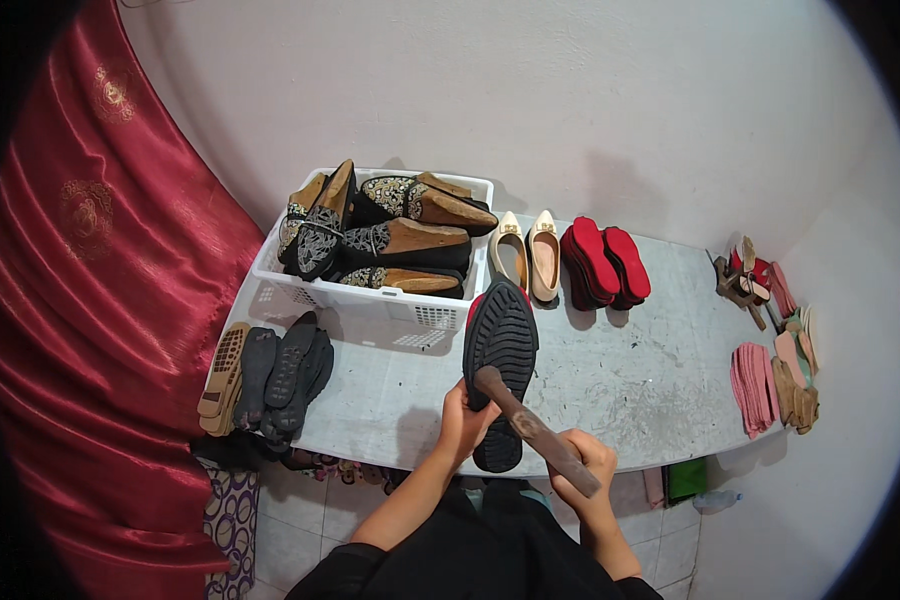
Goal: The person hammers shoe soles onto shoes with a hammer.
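In my left hand (462, 428) is a shoe (502, 335), its ridged black sole turned up toward me; a bit of red shows along its left edge. The fingers grip its side near the middle. My right hand (587, 462) is closed round a brown wooden stick (532, 430), thick and club-like. The stick slants up and left, its rounded far end overlapping the sole in this view. Whether that end touches the sole, I cannot tell. The shoe is upright above the near edge of the table (620, 370).
Behind stands a white plastic basket (365, 300) of patterned shoes with wooden lasts. Beside it are cream shoes (544, 255) and stacked red soles (610, 265). Dark soles (292, 375) lie left, by a red curtain (100, 280). Pink pieces (753, 388) lie at the right end.
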`<action>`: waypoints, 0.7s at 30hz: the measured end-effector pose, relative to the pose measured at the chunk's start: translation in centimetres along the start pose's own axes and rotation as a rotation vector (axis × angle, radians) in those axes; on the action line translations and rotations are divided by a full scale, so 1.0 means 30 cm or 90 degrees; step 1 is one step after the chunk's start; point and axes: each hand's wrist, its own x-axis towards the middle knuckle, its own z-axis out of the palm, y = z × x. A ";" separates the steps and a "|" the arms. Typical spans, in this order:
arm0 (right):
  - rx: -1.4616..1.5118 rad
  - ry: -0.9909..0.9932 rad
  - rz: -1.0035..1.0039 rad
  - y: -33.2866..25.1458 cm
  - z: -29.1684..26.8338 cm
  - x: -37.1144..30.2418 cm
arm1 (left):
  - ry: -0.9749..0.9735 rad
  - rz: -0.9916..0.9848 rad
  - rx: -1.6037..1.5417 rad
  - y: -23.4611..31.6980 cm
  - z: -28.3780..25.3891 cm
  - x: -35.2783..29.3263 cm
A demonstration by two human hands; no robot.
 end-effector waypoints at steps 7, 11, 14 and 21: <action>-0.022 0.057 -0.057 0.010 -0.009 0.033 | -0.023 0.018 -0.064 0.027 0.019 -0.012; -0.037 0.139 -0.055 0.016 -0.002 0.102 | -0.044 -0.065 -0.032 0.050 0.023 -0.021; -0.030 0.144 0.015 -0.013 0.006 0.112 | -0.028 -0.064 -0.050 0.015 0.006 -0.013; -0.024 0.128 0.001 0.019 0.002 0.042 | -0.012 -0.067 -0.103 0.034 0.005 -0.007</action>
